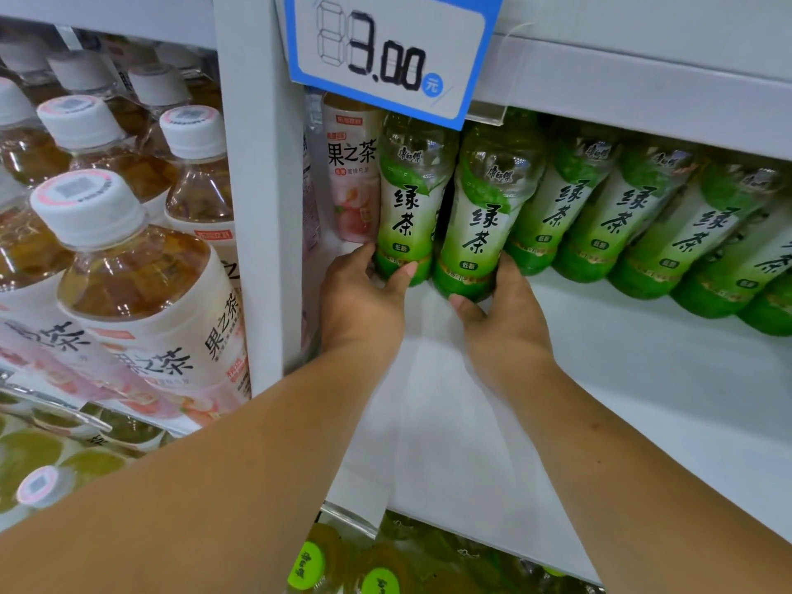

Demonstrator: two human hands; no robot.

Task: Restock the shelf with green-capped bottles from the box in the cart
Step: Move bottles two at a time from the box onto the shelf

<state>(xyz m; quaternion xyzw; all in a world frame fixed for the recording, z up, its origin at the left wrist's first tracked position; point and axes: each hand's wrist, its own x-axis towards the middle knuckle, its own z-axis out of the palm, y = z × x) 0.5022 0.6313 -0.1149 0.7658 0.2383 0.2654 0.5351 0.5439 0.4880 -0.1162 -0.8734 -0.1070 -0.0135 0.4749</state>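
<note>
Two green-labelled tea bottles stand upright on the white shelf [600, 379]. My left hand [364, 302] wraps the base of the left bottle [407, 203], thumb in front. My right hand [501, 319] holds the base of the right bottle [484, 220], fingers around its side. Both bottles stand at the left end of a row of the same green tea bottles [634, 225], which runs to the right along the back of the shelf. Their caps are hidden behind the price tag and the shelf above. Neither the cart nor the box appears in view.
A blue-framed price tag reading 3.00 [390, 49] hangs over the bottle tops. A white upright post [261, 207] divides off white-capped peach tea bottles [128, 267] on the left. One peach tea bottle [353, 173] stands behind the left bottle. Green-capped bottles [306, 565] fill the shelf below.
</note>
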